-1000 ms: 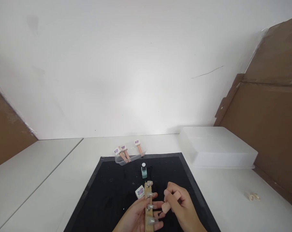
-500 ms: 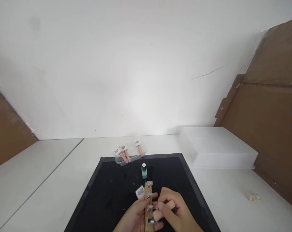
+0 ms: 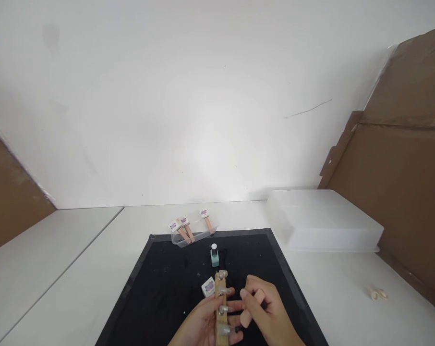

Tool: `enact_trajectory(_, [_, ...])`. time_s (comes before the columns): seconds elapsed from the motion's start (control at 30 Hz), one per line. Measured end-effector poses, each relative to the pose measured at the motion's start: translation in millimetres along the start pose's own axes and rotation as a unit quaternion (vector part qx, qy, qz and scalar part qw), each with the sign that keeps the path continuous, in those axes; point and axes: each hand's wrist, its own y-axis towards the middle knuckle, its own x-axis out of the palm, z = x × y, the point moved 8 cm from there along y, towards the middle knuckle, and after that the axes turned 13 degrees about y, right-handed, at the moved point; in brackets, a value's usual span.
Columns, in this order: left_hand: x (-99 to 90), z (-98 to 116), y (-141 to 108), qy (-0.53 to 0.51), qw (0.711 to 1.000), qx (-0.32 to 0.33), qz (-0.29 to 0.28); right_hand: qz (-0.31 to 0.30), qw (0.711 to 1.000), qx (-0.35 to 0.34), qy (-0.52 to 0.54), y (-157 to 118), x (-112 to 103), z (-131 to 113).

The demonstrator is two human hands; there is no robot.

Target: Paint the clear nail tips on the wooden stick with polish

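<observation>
My left hand is closed round a narrow wooden strip that stands lengthwise in front of me. Several clear nail tips are fixed along it, jutting to the right. In my right hand, pinched between thumb and fingers, is a pink nail polish brush. Its dark end is beside the lowest nail tip. Just left of the strip is a white square bottle with a flowered label. Beyond the strip stands a teal nail polish bottle with a white-topped cap.
Under my hands lies a black mat on a white table. A clear tray at its far edge holds pink-handled bottles. At right are a translucent white bin, small beige rings and a cardboard panel.
My right hand has drawn slightly right, taking the pink brush a little away from the strip. The lowest nail tip now shows more fully. My left hand and the strip stay put.
</observation>
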Motion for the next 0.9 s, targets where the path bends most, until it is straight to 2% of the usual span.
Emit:
enact_trajectory(0.17, [-4.0, -1, -2, 0.013, 0.999, -0.016, 0.047, -0.019, 0.999, -0.016, 0.036, -1, 1, -4])
enact_trajectory(0.4, [-1.2, 0, -1, 0.02, 0.998, 0.016, 0.05, -0.073, 0.988, -0.12, 0.06, -4, 13, -21])
enact_trajectory(0.57, [-2.2, -3, 0, 0.02, 0.999, 0.0, 0.048, -0.091, 0.991, -0.089, 0.042, -1, 16, -22])
enact_trajectory(0.9, [1.1, -1, -5, 0.03, 0.998, -0.001, 0.047, -0.055, 0.997, -0.052, 0.01, -2, 8, -17])
